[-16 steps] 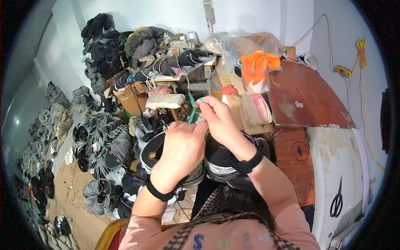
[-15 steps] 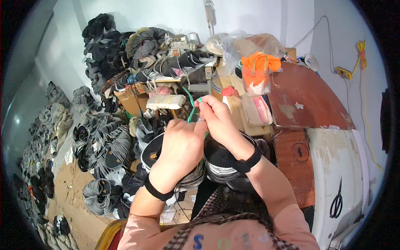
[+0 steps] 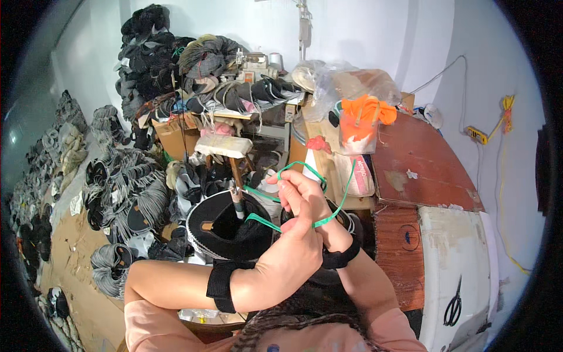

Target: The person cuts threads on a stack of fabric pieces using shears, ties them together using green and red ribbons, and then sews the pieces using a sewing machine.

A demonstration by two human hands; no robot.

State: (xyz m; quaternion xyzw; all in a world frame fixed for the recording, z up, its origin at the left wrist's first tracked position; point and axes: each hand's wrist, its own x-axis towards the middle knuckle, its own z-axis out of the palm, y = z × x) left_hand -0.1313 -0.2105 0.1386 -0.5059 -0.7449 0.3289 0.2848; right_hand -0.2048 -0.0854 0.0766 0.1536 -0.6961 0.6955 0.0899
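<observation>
A: Right, what have the hands got?

B: Green ribbon, just right of centre! It loops loosely about the right hand and hooks over its index finger; the other fingers are half curled, and I can't tell whether they grip.

A: And the left hand?

B: Thumb up, fingers folded, lapping the right wrist. The ribbon runs in at its fingers, but whether they pinch it, I can't tell.

A: Any elbow room?

B: Tight on the left: the black pad sits just above the left forearm, its pale rim showing, a metal rod against it. More room at right, along the brown board, which ends at a white panel.

A: Anything in the way?

B: Scissors on that panel, lower right! Packet and orange bag at upper right, a stool above the pad, grey bundles heaped down the left.
</observation>
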